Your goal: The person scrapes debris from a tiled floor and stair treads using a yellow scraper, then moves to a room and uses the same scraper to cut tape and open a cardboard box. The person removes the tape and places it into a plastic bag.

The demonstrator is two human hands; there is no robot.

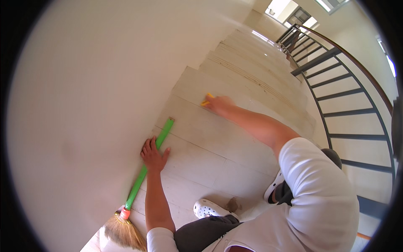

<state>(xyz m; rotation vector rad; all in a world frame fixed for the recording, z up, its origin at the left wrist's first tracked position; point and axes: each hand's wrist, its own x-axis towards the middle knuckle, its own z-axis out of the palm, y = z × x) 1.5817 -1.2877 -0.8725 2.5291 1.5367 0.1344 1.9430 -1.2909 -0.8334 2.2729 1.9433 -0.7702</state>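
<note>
My right hand (221, 104) is shut on a small yellow object (206, 103) at the pale floor tiles (201, 138) near the edge of the stairs. Blur hides whether it is a cloth, a sponge or a scraper. A broom with a green handle (165, 131) lies along the base of the wall. Across that handle rests my left hand (154, 157), palm down, fingers and thumb spread, not wrapped around it. The broom's tan bristles (124, 231) are at the lower left, below a red-orange collar (125, 213).
Stairs (252, 75) descend ahead, with dirt lines along their treads. A dark metal railing (349, 111) with a brown handrail borders the right side. The plain wall (88, 110) rises at left. White clogs (207, 208) are on my feet, beside a brown stain (233, 204).
</note>
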